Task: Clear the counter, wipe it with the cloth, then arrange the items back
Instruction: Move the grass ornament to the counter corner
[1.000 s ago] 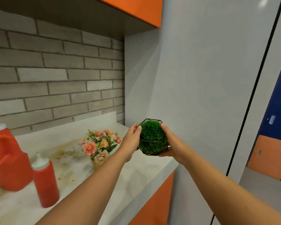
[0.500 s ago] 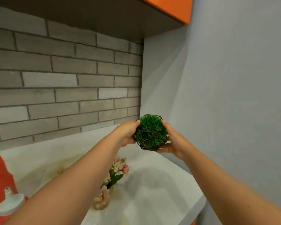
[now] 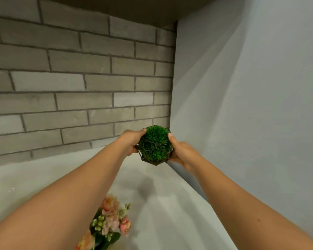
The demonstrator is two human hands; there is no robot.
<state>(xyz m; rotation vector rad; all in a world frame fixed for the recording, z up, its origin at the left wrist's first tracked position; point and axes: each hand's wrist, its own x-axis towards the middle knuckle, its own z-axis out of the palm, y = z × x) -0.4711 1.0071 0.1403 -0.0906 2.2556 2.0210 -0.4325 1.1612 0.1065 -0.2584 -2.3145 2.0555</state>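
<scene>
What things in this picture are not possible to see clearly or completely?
- Flower bunch: head view, its base is cut off by the bottom edge and the left forearm.
- Grass ball: whether it touches the counter cannot be told; left hand and right hand cover its sides.
- No cloth in view.

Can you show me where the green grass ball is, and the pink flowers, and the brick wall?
green grass ball (image 3: pixel 155 143): head view, middle of the green tuft.
pink flowers (image 3: pixel 109 204): head view, top peach-pink bloom.
brick wall (image 3: pixel 79 82): head view, face of a grey brick.
</scene>
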